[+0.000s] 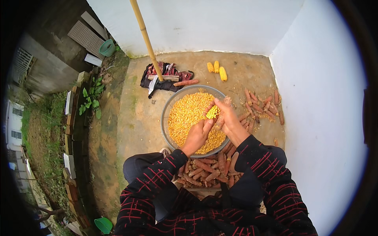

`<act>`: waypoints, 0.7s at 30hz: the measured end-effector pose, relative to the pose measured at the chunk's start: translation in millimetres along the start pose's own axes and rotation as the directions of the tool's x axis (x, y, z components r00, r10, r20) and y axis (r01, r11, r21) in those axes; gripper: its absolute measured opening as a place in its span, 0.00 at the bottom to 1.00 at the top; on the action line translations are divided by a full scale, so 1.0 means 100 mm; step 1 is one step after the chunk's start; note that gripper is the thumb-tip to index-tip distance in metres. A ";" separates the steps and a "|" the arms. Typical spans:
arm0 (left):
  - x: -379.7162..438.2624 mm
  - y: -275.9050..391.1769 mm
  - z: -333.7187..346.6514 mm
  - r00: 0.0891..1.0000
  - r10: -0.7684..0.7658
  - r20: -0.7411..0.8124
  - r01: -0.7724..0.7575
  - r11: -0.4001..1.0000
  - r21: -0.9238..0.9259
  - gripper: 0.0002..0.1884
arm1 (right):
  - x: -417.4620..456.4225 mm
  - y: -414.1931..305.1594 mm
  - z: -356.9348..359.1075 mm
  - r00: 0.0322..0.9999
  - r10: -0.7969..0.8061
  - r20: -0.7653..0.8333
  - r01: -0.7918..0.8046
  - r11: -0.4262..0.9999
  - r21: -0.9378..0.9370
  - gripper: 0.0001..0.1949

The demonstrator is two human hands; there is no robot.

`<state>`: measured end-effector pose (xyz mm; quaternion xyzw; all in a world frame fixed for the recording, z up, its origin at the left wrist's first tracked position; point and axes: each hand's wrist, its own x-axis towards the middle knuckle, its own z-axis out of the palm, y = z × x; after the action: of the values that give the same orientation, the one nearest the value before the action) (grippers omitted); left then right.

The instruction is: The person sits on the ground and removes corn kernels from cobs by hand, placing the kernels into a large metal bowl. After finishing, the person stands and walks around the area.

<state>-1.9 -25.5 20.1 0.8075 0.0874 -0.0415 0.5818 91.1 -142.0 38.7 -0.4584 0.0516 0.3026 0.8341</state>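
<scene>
A partly shelled ear of corn [213,112] with yellow kernels is held between my two hands, above a round grey mesh basket [163,129] of loose corn kernels [186,115]. My left hand [196,134] grips the ear's lower end, thumb along it. My right hand [229,116] closes around a reddish bare corncob [220,120] pressed against the ear; its fingertips reach behind the ear. Part of that cob is hidden by the right thumb and palm. Below the basket, between my legs, lies a heap of bare cobs [203,169].
Three yellow corn ears [223,73] lie near the back wall [206,26]. More bare cobs [260,107] are scattered by the right wall [319,97]. A bamboo pole [144,32] stands over a dark patterned cloth [168,70]. Bricks [69,121] edge the left side.
</scene>
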 end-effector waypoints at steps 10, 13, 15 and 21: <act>0.01 0.01 -0.02 0.993 0.111 -0.036 -0.104 0.983 0.152 0.24 | 0.03 -0.03 -0.03 1.000 0.020 -0.014 -0.020 1.000 -0.024 0.14; 0.01 0.06 -0.05 0.981 -0.079 0.176 0.120 0.964 -0.235 0.26 | 0.01 -0.02 -0.01 0.995 -0.057 -0.079 0.047 0.992 -0.121 0.13; 0.00 0.09 -0.09 0.933 -0.154 0.325 0.281 0.875 -0.394 0.28 | 0.01 -0.02 -0.01 0.995 -0.072 -0.073 0.062 0.989 -0.132 0.13; -0.03 0.26 -0.21 0.816 -0.183 0.548 0.545 0.561 -0.624 0.31 | -0.02 -0.24 -0.02 0.983 0.076 0.168 -0.094 0.990 0.102 0.12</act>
<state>-0.3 -13.9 51.1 0.4210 0.1379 -0.2973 0.8458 102.9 -153.7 55.8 -0.3828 0.0189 0.3714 0.8457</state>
